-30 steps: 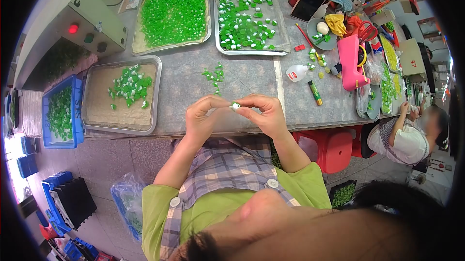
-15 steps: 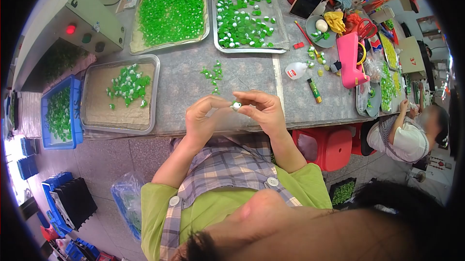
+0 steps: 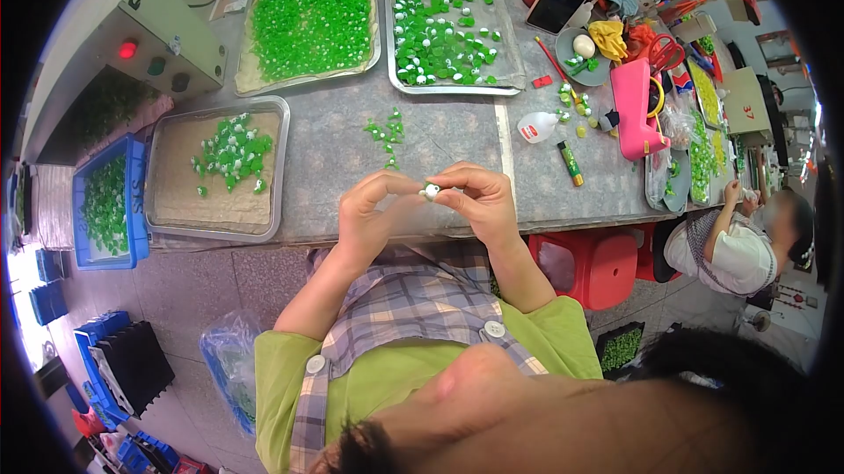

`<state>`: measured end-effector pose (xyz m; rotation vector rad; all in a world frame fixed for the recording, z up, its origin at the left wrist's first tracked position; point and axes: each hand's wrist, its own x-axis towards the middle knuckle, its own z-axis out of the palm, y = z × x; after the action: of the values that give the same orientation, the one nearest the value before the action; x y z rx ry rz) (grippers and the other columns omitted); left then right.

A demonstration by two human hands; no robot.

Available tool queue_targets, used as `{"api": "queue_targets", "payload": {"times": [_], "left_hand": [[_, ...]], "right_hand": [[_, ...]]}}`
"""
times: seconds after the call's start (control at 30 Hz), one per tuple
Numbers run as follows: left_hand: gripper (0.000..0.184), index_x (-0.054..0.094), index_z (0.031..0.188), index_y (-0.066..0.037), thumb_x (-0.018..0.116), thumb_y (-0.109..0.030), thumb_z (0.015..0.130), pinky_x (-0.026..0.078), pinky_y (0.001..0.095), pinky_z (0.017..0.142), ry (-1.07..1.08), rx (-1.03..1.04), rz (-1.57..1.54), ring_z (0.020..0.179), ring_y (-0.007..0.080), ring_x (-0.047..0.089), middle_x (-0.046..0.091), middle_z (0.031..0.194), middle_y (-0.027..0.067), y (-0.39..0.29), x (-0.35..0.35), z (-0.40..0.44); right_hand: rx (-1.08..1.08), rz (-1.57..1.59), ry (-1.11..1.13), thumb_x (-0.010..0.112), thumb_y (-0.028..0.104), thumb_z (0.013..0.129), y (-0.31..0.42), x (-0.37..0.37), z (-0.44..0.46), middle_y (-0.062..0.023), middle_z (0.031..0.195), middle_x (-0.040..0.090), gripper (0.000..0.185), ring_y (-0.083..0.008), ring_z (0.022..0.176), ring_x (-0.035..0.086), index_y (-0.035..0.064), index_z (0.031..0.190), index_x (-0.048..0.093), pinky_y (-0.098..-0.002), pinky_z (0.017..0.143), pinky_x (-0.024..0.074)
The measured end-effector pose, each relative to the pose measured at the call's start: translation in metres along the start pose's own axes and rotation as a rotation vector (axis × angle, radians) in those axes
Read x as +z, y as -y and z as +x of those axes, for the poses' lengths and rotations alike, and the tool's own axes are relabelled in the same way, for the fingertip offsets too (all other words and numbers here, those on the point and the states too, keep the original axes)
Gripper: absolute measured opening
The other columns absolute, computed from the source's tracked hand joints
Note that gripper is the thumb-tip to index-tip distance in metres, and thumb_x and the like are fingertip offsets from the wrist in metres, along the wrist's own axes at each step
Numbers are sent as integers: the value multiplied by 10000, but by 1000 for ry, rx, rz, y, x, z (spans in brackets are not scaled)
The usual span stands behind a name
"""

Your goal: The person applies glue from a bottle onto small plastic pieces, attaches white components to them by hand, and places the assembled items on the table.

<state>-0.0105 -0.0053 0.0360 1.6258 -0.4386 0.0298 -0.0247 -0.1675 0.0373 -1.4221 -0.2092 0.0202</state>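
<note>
A tiny white figure with dark spots and a bit of green [image 3: 430, 192] is pinched between my two hands, above the table's near edge. My left hand [image 3: 376, 207] has its thumb and forefinger closed at the figure's left side. From the other side, my right hand [image 3: 480, 199] grips it with bent fingers and thumb. Fingertips cover part of the figure. Just beyond the hands, several small green leafy pieces [image 3: 385, 133] lie loose on the grey tabletop [image 3: 325, 135].
Left stands a metal tray [image 3: 283, 166] of white-and-green figures, beside a blue bin [image 3: 138, 201]. Two trays [image 3: 378, 34] [image 3: 514, 69] sit at the back. A white bottle [image 3: 536, 127], green glue tube [image 3: 571, 164] and pink holder [image 3: 633, 109] are right. Another person [image 3: 738, 245] sits far right.
The small figure has turned slightly between my fingertips, with less green showing. Both hands stay in nearly the same place.
</note>
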Motion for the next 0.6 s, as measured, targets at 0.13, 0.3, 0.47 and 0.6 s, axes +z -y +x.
{"api": "queue_targets", "payload": {"times": [0.13,0.3,0.47,0.6], "left_hand": [[141,593,794,-11,621,-1,656,424,233,633,5,47,135,712,156,555,591,771,71,-4,-1,2],[179,598,793,-47,638,-27,619,423,267,590,-31,54,229,661,194,551,577,719,70,-5,1,2],[177,599,796,-53,633,-36,622,421,269,577,-23,16,241,648,198,551,574,712,74,-7,1,3],[165,596,788,-44,625,-31,626,420,268,567,-18,45,256,631,197,550,571,691,75,-6,1,4]], "right_hand": [[100,185,-38,584,-27,699,-6,-2,1,-67,788,575,154,-111,736,534,-12,851,603,-202,647,421],[130,219,-43,577,-31,703,-9,-1,0,-67,791,574,151,-109,740,535,-13,851,603,-201,649,425],[168,307,-62,584,-2,708,-13,-1,0,-61,771,579,133,-108,726,539,-1,839,609,-208,640,429],[196,335,-67,593,23,709,-16,0,0,-55,755,580,123,-104,708,535,3,829,612,-207,633,425]]}}
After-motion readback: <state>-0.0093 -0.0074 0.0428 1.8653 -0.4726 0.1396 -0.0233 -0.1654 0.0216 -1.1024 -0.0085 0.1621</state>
